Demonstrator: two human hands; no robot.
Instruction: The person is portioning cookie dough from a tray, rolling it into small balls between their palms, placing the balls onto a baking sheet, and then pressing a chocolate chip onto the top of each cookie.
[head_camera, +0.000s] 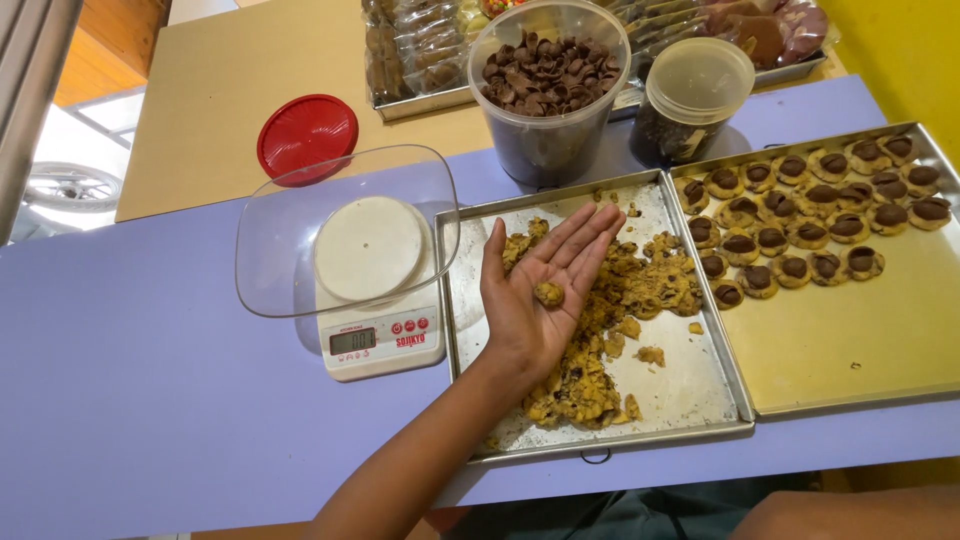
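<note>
The lavender table (150, 380) is taken up mostly by two metal trays. The dough tray (700, 380), used here as the landmark, is set in the middle, and a rough heap of chocolate-chip cookie dough (640, 290) is spread across it. Just right of the dough tray, touching it edge to edge, a second baking tray (860, 340) is seen, with rows of shaped cookies (800, 215) topped in chocolate along its far part. Behind the dough tray a clear tub of chocolate pieces (548, 75) is placed, with a smaller lidded jar (695, 95) beside it. To the left of the dough tray a kitchen scale (375, 290) carries a clear bowl (290, 220), and a red lid (307, 135) lies beyond that.

The left hand (535, 290) is held above the dough tray, palm up, fingers loosely extended and pointing away from the body toward the tub, the forearm entering from the lower left. A small dough ball (548, 293) is cradled in the middle of the palm, not gripped; the fingers are not closed around it. The ball is round, so no long axis is shown. The dough heap lies directly beneath and right of the hand. The right hand is not shown.
</note>
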